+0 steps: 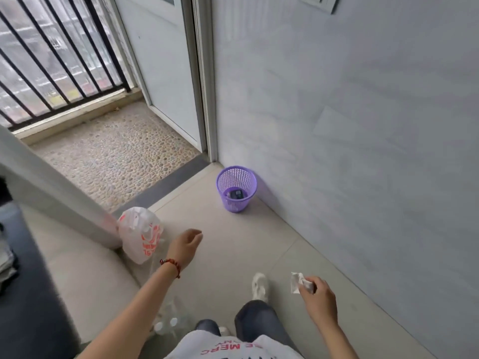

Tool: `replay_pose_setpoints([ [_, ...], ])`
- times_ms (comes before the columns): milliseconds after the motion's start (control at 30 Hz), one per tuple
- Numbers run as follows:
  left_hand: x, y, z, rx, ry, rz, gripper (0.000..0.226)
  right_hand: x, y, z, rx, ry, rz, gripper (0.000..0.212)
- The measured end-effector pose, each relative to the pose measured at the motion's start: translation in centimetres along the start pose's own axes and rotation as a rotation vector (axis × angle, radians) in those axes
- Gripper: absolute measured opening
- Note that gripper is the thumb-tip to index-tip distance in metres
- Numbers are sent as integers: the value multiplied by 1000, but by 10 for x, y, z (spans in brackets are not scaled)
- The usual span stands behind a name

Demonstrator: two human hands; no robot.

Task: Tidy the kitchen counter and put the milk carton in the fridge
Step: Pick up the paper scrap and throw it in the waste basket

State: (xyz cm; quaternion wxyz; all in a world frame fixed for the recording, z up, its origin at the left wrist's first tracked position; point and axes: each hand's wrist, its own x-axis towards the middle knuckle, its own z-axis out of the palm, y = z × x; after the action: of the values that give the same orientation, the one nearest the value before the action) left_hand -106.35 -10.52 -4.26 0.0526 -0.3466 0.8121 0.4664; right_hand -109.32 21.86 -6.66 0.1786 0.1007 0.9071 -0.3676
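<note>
Tissue [298, 282], white and crumpled, sits pinched between the curled fingers and thumb of our right hand [317, 297], held out low over the pale tiled floor [233, 255]. Our left hand [185, 246] hangs free ahead of us with loosely bent fingers holding nothing, a red beaded bracelet [171, 264] round its wrist. Ahead, well apart from both hands, a purple mesh bin [236, 189] stands on the floor just beside the grey wall [363, 125], with a dark object lying in its bottom. A white plastic bag with orange print [141, 234] rests against the foot of a white post [64, 198], near our left hand. We see a white shoe [260, 285] stepping forward under dark trousers. Beyond the threshold lies a pebbled balcony floor [111, 151] behind black railings [51, 60]. The milk carton is nowhere in our view, so we cannot tell where it stands.
</note>
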Motion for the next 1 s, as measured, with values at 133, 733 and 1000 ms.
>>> replay_pose_setpoints([
  [133,61,32,9,2,36,-16,25,81,-24,-1,-21,-36,-5,13],
  [733,186,50,21,-34,139,-381,16,357,-207,45,-194,-260,-195,15],
  [1000,281,41,34,-38,76,-415,21,431,-245,140,-225,-320,-170,17],
])
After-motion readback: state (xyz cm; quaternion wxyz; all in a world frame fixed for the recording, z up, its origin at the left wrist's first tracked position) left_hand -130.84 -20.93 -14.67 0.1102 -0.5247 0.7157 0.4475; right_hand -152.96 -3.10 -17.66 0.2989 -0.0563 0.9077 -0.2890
